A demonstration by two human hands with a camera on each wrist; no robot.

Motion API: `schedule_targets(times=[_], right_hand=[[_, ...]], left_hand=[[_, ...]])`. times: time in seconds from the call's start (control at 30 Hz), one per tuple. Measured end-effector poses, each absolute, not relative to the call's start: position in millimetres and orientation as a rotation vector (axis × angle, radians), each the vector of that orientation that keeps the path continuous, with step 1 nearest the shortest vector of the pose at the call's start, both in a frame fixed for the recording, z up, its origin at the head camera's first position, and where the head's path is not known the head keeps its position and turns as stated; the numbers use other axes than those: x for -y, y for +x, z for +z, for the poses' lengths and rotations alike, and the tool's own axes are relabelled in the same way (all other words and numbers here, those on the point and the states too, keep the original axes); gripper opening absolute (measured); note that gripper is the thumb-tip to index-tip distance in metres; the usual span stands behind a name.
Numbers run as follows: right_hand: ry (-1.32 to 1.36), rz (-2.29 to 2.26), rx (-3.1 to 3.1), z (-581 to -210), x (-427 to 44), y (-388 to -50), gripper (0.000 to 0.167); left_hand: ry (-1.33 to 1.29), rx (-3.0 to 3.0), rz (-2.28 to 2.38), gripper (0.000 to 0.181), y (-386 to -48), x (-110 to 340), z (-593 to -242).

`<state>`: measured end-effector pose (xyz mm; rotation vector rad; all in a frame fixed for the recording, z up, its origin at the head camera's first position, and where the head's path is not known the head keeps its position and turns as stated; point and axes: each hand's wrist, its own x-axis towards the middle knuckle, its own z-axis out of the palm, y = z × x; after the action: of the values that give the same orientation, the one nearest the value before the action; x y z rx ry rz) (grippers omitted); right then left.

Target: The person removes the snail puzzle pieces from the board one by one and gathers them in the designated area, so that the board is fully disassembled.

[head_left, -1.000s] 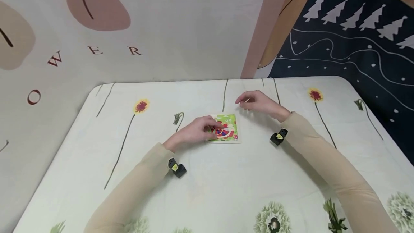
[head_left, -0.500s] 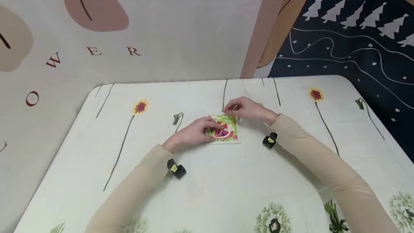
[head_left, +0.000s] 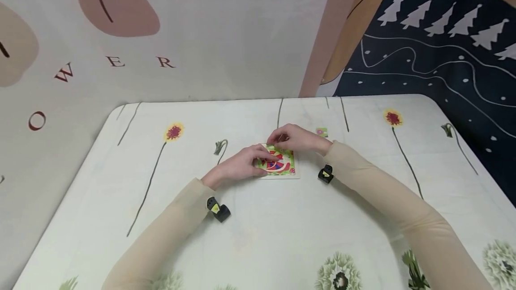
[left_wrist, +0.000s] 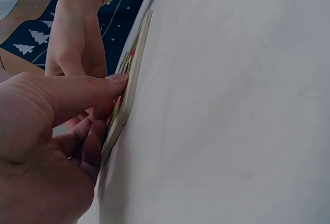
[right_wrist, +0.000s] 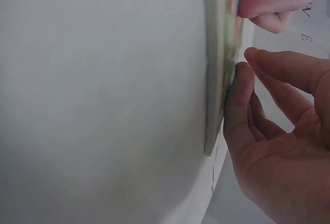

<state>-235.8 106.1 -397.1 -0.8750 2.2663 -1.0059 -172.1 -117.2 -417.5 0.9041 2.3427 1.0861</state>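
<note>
A small square picture puzzle (head_left: 287, 167) lies flat on the table, its picture red, blue and green in a pale frame. From its left side my left hand (head_left: 239, 164) rests on it, with a thumb tip and a fingertip touching the picture. In the left wrist view, this hand's thumb (left_wrist: 85, 92) lies across the board near its pale edge. My right hand (head_left: 296, 138) is at the far edge of the board, thumb and forefinger close together. The right wrist view has its thumb (right_wrist: 241, 85) against the board; whether a piece sits between the fingertips is hidden.
A loose green and pink puzzle piece (head_left: 321, 132) lies beyond the right wrist. The flower-printed white tablecloth (head_left: 258, 236) spreads around. Behind the table hang a pale printed backdrop (head_left: 234, 35) and a dark one with white trees (head_left: 427, 53).
My right hand has moved left and toward me, from beyond the puzzle to its far edge. A loose piece has come into view behind it. The left hand has stayed in place.
</note>
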Motion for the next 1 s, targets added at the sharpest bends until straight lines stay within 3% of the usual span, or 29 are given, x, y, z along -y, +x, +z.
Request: schedule_targets(times=[1.0], right_hand=[[-0.875, -1.009, -2.217, -398.8, -106.5, -236.4, 0.031]], left_hand=[[0.885, -2.326, 1.094, 0.043, -171.2, 117.2, -414.3]])
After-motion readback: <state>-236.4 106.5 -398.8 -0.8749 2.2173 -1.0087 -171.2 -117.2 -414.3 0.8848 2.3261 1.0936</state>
